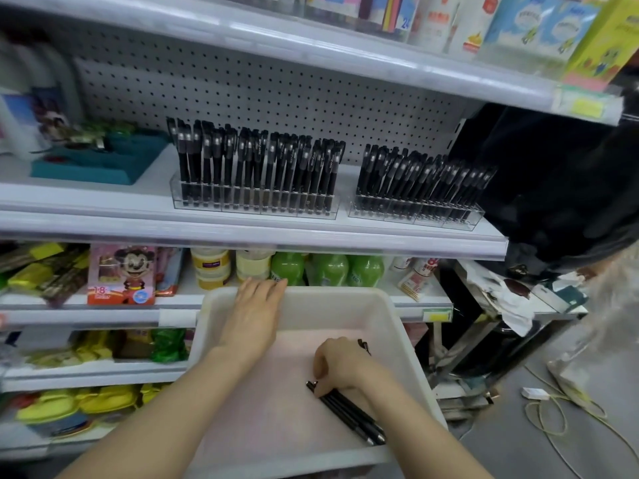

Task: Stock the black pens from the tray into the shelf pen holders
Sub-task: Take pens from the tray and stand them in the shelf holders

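Resting left hand [256, 312] flat, fingers straight, on far rim of white plastic tray [397, 326]. Curling right hand [340, 366] round cap ends of slim black pens [352, 414] lying on tray floor.

The right grip [340, 366] hides the middle of the pens [352, 414] lying in the tray [328, 305], so their number is unclear. Print on the shelved pens [256, 167] is too small to read. The goods [34, 70] at upper left are blurred.
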`<action>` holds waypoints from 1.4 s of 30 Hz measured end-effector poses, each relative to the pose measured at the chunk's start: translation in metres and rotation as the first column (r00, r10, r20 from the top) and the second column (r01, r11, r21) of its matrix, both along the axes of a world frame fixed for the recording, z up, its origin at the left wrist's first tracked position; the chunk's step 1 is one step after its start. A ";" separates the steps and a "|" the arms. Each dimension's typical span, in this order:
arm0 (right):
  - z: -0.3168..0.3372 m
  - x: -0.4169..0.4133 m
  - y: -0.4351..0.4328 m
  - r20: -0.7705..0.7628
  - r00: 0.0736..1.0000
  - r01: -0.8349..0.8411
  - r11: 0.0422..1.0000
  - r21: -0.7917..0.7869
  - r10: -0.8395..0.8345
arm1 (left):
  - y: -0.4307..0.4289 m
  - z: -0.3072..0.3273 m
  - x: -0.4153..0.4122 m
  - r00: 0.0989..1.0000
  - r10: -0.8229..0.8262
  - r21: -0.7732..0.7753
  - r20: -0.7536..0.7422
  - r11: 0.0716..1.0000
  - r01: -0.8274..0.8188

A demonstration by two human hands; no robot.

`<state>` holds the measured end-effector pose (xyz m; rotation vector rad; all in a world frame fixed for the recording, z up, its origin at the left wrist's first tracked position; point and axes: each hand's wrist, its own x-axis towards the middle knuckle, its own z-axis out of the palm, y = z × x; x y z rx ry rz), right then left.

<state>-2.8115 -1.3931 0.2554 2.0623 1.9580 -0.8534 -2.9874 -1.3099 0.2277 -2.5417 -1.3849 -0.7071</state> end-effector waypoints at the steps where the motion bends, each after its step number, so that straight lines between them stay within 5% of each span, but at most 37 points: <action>1: 0.000 0.000 0.000 -0.019 1.000 0.008 1.000 -0.006 -0.009 | -0.001 0.001 0.000 1.000 0.001 -0.009 -0.002 1.000 -0.001; 9: 0.016 0.007 0.013 -0.164 0.986 0.036 0.996 0.084 -0.021 | 0.004 0.009 0.000 1.000 -0.009 -0.089 -0.005 0.996 0.009; 13: 0.057 0.020 0.029 -0.398 0.914 0.189 0.945 0.267 -0.071 | 0.004 0.036 0.005 0.984 -0.053 -0.226 0.172 0.970 0.092; 17: 0.100 0.033 0.046 -0.677 0.729 0.517 0.725 0.455 -0.095 | 0.002 0.075 0.019 0.952 -0.146 -0.291 0.269 0.930 0.224; 20: 0.121 0.042 0.057 -0.818 0.568 0.702 0.572 0.423 -0.091 | 0.010 0.096 0.031 0.944 -0.195 -0.317 0.265 0.907 0.276; 24: 0.136 0.053 0.059 -0.905 0.420 0.800 0.499 0.333 -0.068 | 0.025 0.113 0.043 0.952 -0.170 -0.290 0.253 0.926 0.243; 26: 0.137 0.060 0.058 -0.879 0.472 0.785 0.488 0.382 -0.071 | 0.031 0.122 0.048 0.959 -0.168 -0.247 0.226 0.943 0.223; 27: 0.135 0.064 0.059 -0.802 0.593 0.725 0.484 0.489 -0.077 | 0.034 0.127 0.050 0.965 -0.169 -0.217 0.199 0.953 0.211; 29: 0.131 0.071 0.060 -0.487 0.871 0.447 0.508 0.736 -0.061 | 0.037 0.136 0.056 0.977 -0.180 -0.148 0.118 0.969 0.196; 31: 0.129 0.074 0.062 -0.189 0.982 0.166 0.521 0.837 -0.011 | 0.042 0.146 0.064 0.976 -0.210 -0.068 0.049 0.975 0.213; 33: 0.130 0.078 0.065 -0.070 0.997 0.055 0.512 0.857 0.010 | 0.046 0.154 0.075 0.971 -0.238 -0.008 0.014 0.971 0.238; 36: 0.132 0.088 0.069 -0.095 0.995 0.072 0.504 0.861 0.019 | 0.051 0.164 0.090 0.966 -0.258 0.024 -0.012 0.966 0.259; 42: 0.138 0.126 0.073 -0.203 0.975 0.223 0.486 0.845 -0.094 | 0.052 0.177 0.124 0.938 -0.190 0.015 0.289 0.981 0.194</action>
